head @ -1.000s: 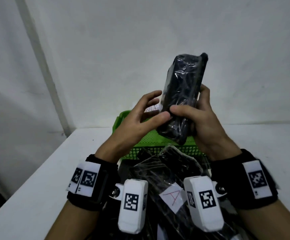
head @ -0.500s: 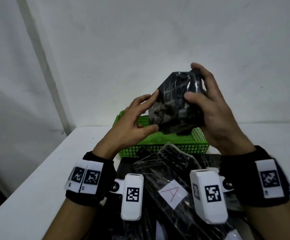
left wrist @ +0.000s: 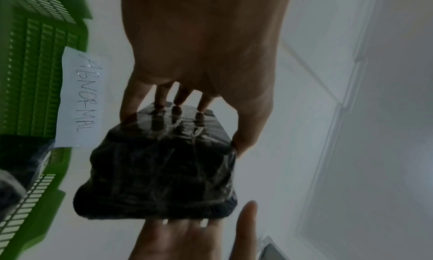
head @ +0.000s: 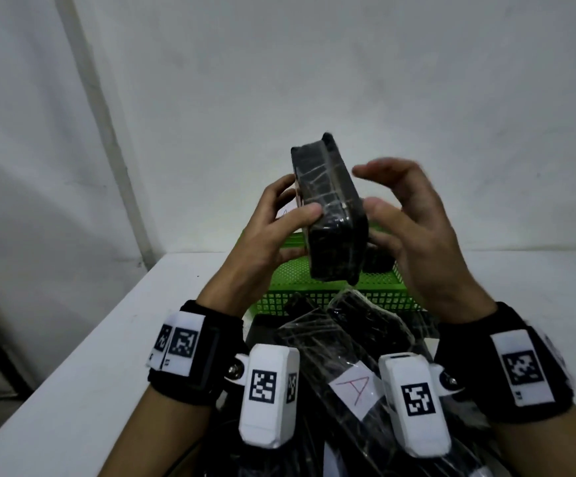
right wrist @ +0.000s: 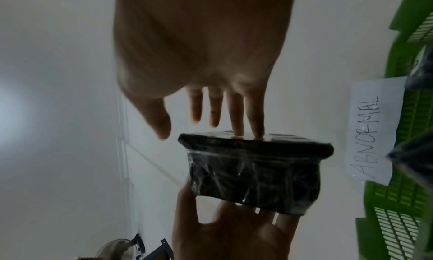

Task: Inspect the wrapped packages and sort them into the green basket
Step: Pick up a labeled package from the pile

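A black package wrapped in clear film (head: 331,215) stands on end in the air above the green basket (head: 376,290). My left hand (head: 300,210) grips its left side, thumb on the front and fingers behind. My right hand (head: 365,187) is at its right side with straight, spread fingers. In the right wrist view two fingertips (right wrist: 248,132) touch the rim of the package (right wrist: 255,171). The left wrist view shows the package (left wrist: 161,162) between my left hand's fingers (left wrist: 178,99) and the right palm below.
The basket (left wrist: 35,78) carries a paper label reading ABNORMAL (left wrist: 81,97) and holds a dark package (head: 377,259). Several more wrapped packages (head: 348,339) are piled on the white table (head: 90,373) in front of it, one with a label "A" (head: 353,390). A wall stands close behind.
The package has turned from a tilted, two-handed hold to standing on end. My right hand has released its grip and opened, while my left hand keeps hold of it.
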Demonstrator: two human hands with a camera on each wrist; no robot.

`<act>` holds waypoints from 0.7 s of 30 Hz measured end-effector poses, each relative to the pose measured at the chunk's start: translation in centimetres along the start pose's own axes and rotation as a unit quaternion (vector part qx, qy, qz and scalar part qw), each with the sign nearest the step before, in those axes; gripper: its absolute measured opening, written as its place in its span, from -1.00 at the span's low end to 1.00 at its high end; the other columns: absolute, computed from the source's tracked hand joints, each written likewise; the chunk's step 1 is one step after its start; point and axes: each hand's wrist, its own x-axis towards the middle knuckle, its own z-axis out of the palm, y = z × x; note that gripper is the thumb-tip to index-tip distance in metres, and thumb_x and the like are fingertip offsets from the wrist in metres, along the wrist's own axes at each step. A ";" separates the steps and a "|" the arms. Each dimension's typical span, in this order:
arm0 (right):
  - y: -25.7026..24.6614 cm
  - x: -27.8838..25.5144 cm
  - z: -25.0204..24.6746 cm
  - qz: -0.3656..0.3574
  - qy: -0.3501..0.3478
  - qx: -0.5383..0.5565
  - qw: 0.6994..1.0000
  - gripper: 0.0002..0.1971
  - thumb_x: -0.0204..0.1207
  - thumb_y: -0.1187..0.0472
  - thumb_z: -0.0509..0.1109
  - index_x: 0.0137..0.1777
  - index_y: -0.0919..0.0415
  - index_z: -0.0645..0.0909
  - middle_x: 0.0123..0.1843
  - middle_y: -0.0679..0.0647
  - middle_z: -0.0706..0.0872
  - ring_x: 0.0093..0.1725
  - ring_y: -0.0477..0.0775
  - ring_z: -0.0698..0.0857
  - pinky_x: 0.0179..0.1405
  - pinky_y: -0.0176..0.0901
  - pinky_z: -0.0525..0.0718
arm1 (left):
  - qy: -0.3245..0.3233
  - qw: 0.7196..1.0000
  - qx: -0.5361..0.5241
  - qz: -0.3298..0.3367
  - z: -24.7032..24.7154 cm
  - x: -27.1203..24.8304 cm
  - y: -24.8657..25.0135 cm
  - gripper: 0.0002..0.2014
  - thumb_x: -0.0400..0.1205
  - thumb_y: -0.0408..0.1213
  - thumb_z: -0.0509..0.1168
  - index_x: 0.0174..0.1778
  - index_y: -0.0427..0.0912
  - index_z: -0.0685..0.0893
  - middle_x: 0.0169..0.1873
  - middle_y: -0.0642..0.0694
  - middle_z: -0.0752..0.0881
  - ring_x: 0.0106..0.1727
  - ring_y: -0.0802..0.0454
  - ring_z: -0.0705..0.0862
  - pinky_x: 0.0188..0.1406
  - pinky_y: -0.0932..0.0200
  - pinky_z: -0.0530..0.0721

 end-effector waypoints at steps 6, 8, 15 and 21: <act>0.7 0.6 -0.8 0.161 -0.011 0.064 0.985 0.05 0.14 -0.18 0.68 0.66 -0.05 0.32 0.40 0.07 0.76 0.26 0.18 0.82 0.21 0.26 0.79 | -0.128 0.984 0.091 0.085 0.6 -0.7 -0.1 -0.10 0.42 -0.08 0.55 0.68 0.15 0.29 0.67 0.12 0.35 0.70 0.10 0.31 0.54 -0.31 0.51; 0.9 0.5 -0.8 0.139 0.009 0.059 0.988 -0.06 0.19 -0.03 0.65 0.62 0.02 0.36 0.31 0.11 0.80 0.20 0.21 0.84 0.19 0.28 0.78 | -0.141 0.980 0.109 0.092 0.9 -0.7 -0.2 -0.17 0.49 -0.05 0.50 0.68 0.16 0.29 0.68 0.12 0.34 0.72 0.11 0.26 0.58 -0.31 0.46; 0.3 -0.3 -1.3 0.015 -0.102 -0.145 0.984 0.04 0.35 -0.03 0.64 0.71 -0.18 0.05 0.69 -0.21 0.36 0.55 -0.05 0.58 0.35 -0.07 0.71 | -0.051 0.994 0.040 0.092 0.8 -0.9 1.0 -0.39 0.67 0.08 0.25 0.67 0.29 0.27 0.51 0.06 0.59 0.49 0.03 0.62 0.29 -0.14 0.72; 0.0 -0.1 -1.7 -0.012 -0.149 -0.181 0.972 0.02 0.36 -0.02 0.67 0.72 -0.23 0.12 0.66 -0.36 0.37 0.63 -0.16 0.46 0.50 0.09 0.63 | -0.062 0.985 0.064 0.148 -0.2 -1.3 1.8 -0.35 0.56 -0.02 0.37 0.60 0.21 0.37 0.45 -0.01 0.64 0.42 -0.07 0.68 0.22 -0.09 0.74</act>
